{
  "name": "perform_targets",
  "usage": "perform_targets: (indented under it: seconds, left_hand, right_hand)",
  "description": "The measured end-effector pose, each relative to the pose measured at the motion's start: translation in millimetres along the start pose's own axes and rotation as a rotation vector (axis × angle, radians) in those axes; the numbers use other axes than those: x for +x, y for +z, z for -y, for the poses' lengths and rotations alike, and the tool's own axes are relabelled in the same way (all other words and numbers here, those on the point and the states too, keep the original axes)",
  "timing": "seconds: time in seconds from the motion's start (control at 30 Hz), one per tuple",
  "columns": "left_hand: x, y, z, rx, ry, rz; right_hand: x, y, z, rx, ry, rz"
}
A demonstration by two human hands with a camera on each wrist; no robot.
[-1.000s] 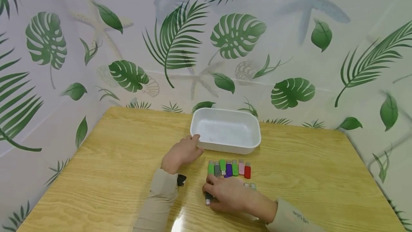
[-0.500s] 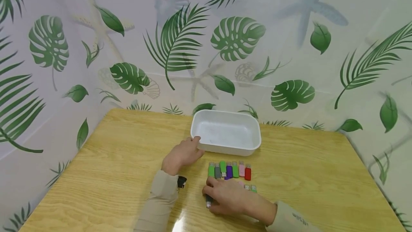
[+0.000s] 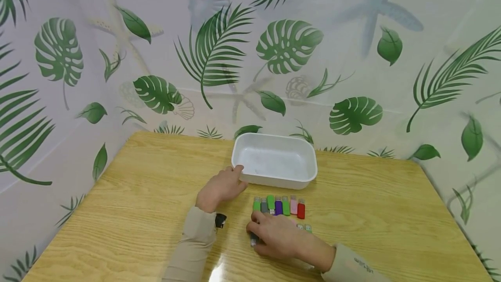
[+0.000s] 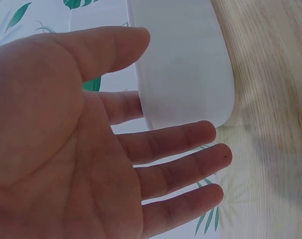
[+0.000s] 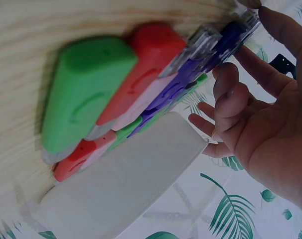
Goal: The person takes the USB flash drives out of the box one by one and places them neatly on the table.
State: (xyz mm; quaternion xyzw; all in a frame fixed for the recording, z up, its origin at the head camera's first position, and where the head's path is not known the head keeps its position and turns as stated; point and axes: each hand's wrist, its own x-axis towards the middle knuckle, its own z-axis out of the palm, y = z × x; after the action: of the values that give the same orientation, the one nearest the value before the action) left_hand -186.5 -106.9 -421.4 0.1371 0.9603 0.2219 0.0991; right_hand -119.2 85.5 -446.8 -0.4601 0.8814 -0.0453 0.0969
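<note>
A white plastic tub (image 3: 274, 180) stands at the back of the table. My left hand (image 3: 222, 188) touches its near left corner; in the left wrist view the thumb crosses the wall, the forefinger's tip is hidden behind the rim, and the other fingers lie straight and spread. My right hand (image 3: 279, 235) pinches a dark USB flash drive (image 3: 253, 239) between thumb and fingers, low at the table. Several flash drives lie in a row beyond it, including a purple one (image 3: 278, 206) and a red one (image 3: 301, 210). The right hand partly hides a second, nearer row.
The drives sit close to the tub's front wall, side by side. A green drive (image 5: 88, 94) marks the nearer row's right end in the right wrist view. The wooden table (image 3: 375, 212) meets a leaf-patterned sheet (image 3: 305, 99) behind. A black device (image 3: 220, 220) is beside the left cuff.
The dark drive's near end has shifted slightly away from the table's front edge, under the right fingers. The left hand stays at the tub's corner. The head view tilted slightly earlier on.
</note>
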Motion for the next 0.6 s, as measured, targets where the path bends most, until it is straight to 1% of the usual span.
perform_targets:
  seconds: [0.17,0.3,0.37,0.5,0.6]
  left_hand:
    - [0.2,-1.3,-0.4,0.008,0.0,0.0]
    - [1.4,-1.7,-0.6,0.003,-0.023,0.004]
    - [1.4,-0.7,-0.1,-0.009,-0.039,0.011]
    - [0.0,2.7,1.4,-0.026,-0.039,0.017]
    - [-1.5,4.1,2.2,-0.024,-0.026,0.012]
  right_hand:
    - [1.0,0.3,-0.9,-0.024,0.011,-0.011]
    - [1.1,0.2,-1.3,-0.028,0.009,-0.019]
    - [0.5,-0.1,-0.9,-0.012,0.01,-0.02]
    - [-2.7,-3.2,0.4,0.1,0.034,-0.029]
    - [-5.8,-6.4,-1.3,0.203,0.069,-0.066]
